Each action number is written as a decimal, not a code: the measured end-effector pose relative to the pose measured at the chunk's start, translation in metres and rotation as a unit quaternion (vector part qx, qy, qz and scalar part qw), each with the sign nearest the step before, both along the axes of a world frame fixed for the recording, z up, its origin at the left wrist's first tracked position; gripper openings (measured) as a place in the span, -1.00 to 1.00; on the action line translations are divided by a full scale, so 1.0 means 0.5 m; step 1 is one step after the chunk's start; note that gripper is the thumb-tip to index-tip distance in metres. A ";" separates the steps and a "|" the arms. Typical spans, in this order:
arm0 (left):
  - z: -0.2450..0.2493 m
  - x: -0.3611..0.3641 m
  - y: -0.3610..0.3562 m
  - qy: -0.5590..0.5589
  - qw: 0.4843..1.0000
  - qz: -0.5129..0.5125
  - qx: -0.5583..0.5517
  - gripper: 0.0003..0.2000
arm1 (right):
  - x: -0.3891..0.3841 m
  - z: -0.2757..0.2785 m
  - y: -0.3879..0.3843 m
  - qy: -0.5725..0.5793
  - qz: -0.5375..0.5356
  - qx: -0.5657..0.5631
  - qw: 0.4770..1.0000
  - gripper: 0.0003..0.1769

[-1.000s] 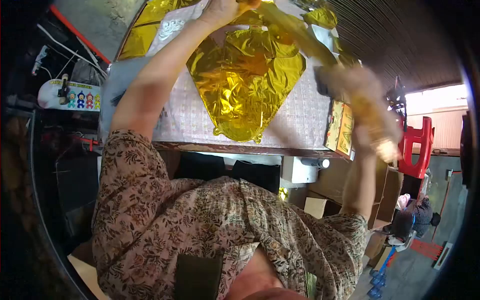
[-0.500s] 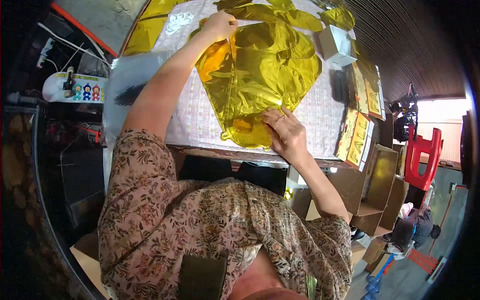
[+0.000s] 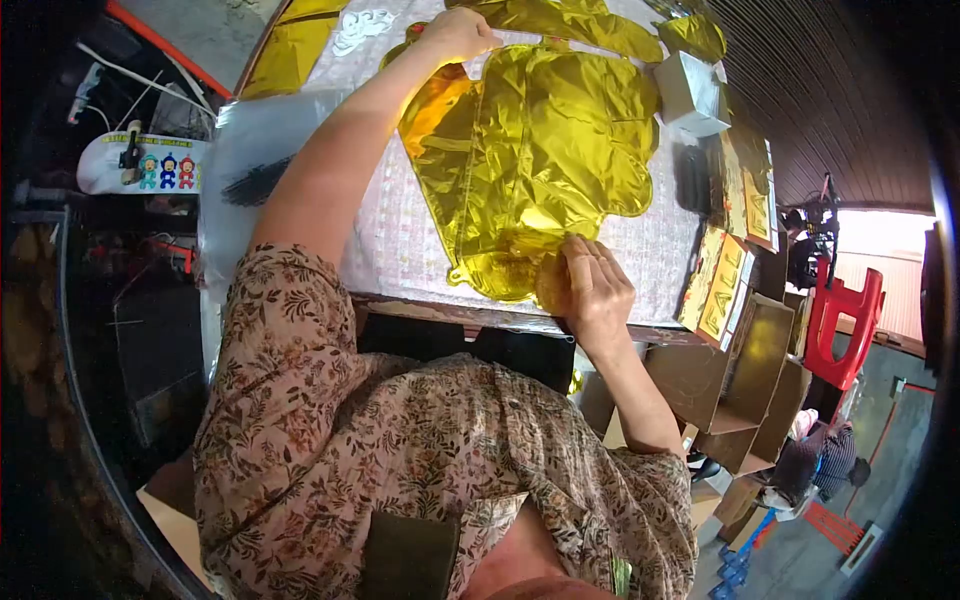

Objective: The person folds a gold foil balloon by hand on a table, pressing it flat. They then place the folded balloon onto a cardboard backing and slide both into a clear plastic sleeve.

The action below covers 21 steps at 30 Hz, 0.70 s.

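A shiny gold foil balloon (image 3: 560, 130), flat and creased, lies on the cloth-covered table, with a small tab at its near left corner. My left hand (image 3: 458, 36) is at its far left edge, fingers closed and bent around the foil there; the fingertips are partly hidden. An orange reflection shows on the foil below that wrist. At the near right edge, my right hand (image 3: 598, 297) grips a bunched part of the foil, its fingers together and the thumb hidden.
More gold foil (image 3: 570, 28) lies along the far side. White rings (image 3: 364, 31) sit at the far left, above clear plastic sheeting (image 3: 262, 130). On the right stand a small white box (image 3: 692, 95), a dark object (image 3: 690, 177) and printed boxes (image 3: 718, 290). Open cardboard boxes (image 3: 750, 370) are beside the table.
My right hand has moved slightly right and nearer, drawing the near right edge inward. The foil's right side has shifted shape. My left hand has moved a little farther away and right.
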<state>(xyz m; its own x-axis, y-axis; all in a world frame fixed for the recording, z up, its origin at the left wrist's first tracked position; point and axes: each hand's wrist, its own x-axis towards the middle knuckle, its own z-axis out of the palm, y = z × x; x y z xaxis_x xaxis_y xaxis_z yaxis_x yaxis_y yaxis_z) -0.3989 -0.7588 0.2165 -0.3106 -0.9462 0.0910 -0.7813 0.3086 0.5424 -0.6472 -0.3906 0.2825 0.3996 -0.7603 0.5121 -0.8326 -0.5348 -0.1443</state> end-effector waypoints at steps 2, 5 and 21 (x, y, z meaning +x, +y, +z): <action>-0.015 -0.001 -0.009 -0.002 1.000 0.001 -0.018 -0.65 | 0.002 -0.005 -0.011 0.002 0.007 -0.004 1.000 -0.64; -0.030 0.005 -0.012 -0.006 1.000 0.002 -0.028 -0.65 | 0.011 -0.009 -0.014 0.005 0.022 0.012 1.000 -0.64; 0.082 0.005 0.065 0.096 0.984 0.028 0.151 -0.82 | 0.055 -0.013 -0.040 -0.016 0.057 0.003 0.998 -0.73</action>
<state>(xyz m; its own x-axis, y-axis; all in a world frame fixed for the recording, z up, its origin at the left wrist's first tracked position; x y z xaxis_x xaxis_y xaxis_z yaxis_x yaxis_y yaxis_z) -0.3966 -0.7263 0.2573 -0.2607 -0.9546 -0.1443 -0.6669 0.0700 0.7418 -0.6197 -0.4104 0.2760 0.4676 -0.7139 0.5213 -0.7615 -0.6247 -0.1725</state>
